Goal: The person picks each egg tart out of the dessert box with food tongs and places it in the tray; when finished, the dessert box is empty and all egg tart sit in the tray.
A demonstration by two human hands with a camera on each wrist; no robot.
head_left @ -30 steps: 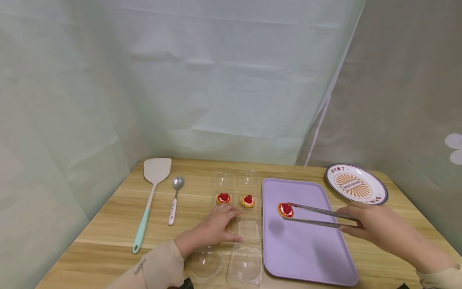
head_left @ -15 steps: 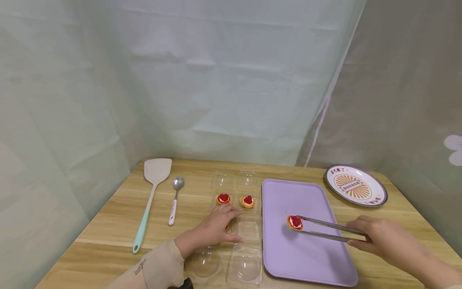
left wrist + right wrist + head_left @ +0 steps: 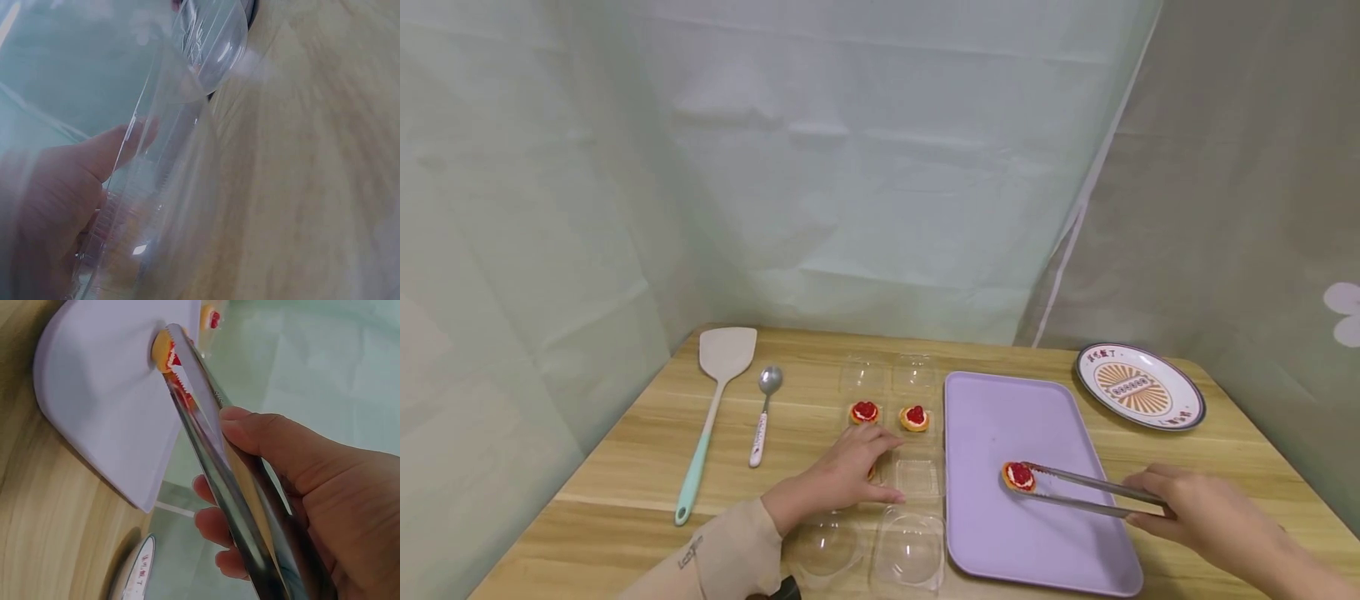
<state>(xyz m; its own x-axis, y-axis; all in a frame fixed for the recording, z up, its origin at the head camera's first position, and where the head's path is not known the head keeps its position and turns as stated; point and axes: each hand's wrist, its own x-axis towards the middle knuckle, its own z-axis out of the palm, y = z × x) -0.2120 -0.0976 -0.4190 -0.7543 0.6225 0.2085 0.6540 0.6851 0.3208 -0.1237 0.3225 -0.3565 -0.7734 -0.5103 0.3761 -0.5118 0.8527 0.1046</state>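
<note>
My right hand [image 3: 1187, 512] grips metal tongs [image 3: 1086, 493]. Between their serrated tips is a small red-topped tart [image 3: 1019, 476], close over the lilac tray [image 3: 1045, 546]; the right wrist view shows the tart's golden side [image 3: 162, 351]. My left hand [image 3: 850, 471] rests across a clear plastic container [image 3: 917, 477], thumb and fingers spread over one compartment. A tart there is mostly hidden under the hand. Just beyond the fingers, two more tarts sit in compartments, one on the left [image 3: 864, 412] and one on the right [image 3: 915, 418]. Through clear plastic, the left thumb [image 3: 122, 147] shows extended.
Domed clear lids [image 3: 910, 546] lie folded out at the near side, with others [image 3: 916, 373] at the far side. A spoon [image 3: 760, 433] and a long spatula [image 3: 698, 467] lie on the left. A patterned plate [image 3: 1141, 386] stands beyond the tray's right side.
My right hand has moved right and toward me, carrying the tart in the tongs from the tray's left part to its middle. The left hand has stayed still.
</note>
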